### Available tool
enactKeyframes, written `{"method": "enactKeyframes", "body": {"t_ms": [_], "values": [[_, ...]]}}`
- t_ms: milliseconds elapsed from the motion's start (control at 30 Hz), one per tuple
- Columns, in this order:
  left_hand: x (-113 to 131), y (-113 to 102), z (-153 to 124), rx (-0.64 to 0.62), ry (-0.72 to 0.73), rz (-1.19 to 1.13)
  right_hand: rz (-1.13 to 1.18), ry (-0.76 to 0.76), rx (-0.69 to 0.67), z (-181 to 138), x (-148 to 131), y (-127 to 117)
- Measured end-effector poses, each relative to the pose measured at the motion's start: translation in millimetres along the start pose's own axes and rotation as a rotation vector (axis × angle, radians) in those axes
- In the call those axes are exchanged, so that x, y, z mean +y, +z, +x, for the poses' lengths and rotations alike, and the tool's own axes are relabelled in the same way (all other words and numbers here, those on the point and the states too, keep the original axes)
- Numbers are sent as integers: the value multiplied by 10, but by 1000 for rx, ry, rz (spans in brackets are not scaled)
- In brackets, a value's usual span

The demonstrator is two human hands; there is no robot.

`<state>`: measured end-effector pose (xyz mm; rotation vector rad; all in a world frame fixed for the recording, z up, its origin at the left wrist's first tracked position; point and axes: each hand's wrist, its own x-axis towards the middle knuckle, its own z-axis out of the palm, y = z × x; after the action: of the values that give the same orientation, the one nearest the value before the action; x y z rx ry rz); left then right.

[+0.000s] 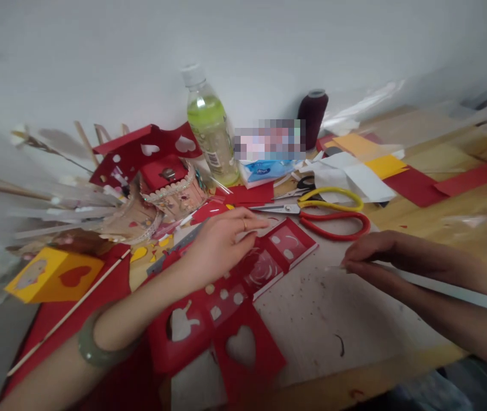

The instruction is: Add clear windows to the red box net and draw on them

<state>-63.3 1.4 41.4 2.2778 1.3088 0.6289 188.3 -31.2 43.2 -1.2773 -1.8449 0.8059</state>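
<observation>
My left hand [221,242] lies flat, fingers stretched out, on a chain of red paper panels [243,297] with cut-out shapes and hearts on the table. A ring sits on one finger and a pale green bangle [93,348] on the wrist. My right hand [374,251] rests to the right on the grey mat [337,319], fingers pressed together in a pinch around something small and pale that I cannot make out.
Scissors with a yellow and a red handle [333,214] lie behind the hands. A green drink bottle [211,128], a dark thread spool [312,117], a tissue pack [264,170], red and yellow paper sheets [397,168], a yellow heart box [55,275] and a stick-built craft house [170,188] crowd the table.
</observation>
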Motion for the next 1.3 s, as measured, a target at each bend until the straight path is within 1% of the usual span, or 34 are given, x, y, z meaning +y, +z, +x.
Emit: {"method": "enactKeyframes", "body": {"t_ms": [67, 133, 167, 233, 333, 467, 600, 700, 767, 833, 900, 967, 1033, 1100, 1200, 1300], "values": [[14, -29, 51, -88, -106, 160, -2, 38, 0, -40, 11, -18], [41, -20, 35, -199, -213, 351, -17, 57, 12, -75, 34, -44], [57, -4, -1, -237, -242, 433, -28, 63, 21, -89, 48, -57], [85, 41, -115, -255, -243, 543, -47, 75, 46, -108, 80, -80], [91, 107, -325, -185, -227, 595, -49, 114, 55, -109, 115, -82], [41, 168, -531, -66, -238, 514, 6, 146, 18, -39, 108, 1], [-9, 219, -620, 25, -226, 366, 67, 55, -87, 89, 83, 126], [-32, 243, -649, 70, -177, 334, 101, -32, -136, 208, 67, 213], [-47, 249, -662, 98, -106, 353, 144, -23, -160, 304, 44, 281], [-61, 254, -673, 120, -17, 380, 176, 35, -181, 414, 3, 365], [-75, 265, -682, 135, 58, 414, 165, 77, -198, 523, -56, 463], [-84, 287, -691, 151, 105, 484, 115, 68, -228, 618, -125, 565], [-87, 317, -697, 160, 109, 571, 87, 30, -285, 688, -187, 662], [-86, 349, -699, 143, 91, 636, 93, 10, -362, 739, -221, 749], [-82, 394, -705, 134, 85, 669, 99, 40, -480, 802, -197, 852], [-76, 424, -735, 182, 67, 685, 77, 70, -552, 849, -115, 917]]}}
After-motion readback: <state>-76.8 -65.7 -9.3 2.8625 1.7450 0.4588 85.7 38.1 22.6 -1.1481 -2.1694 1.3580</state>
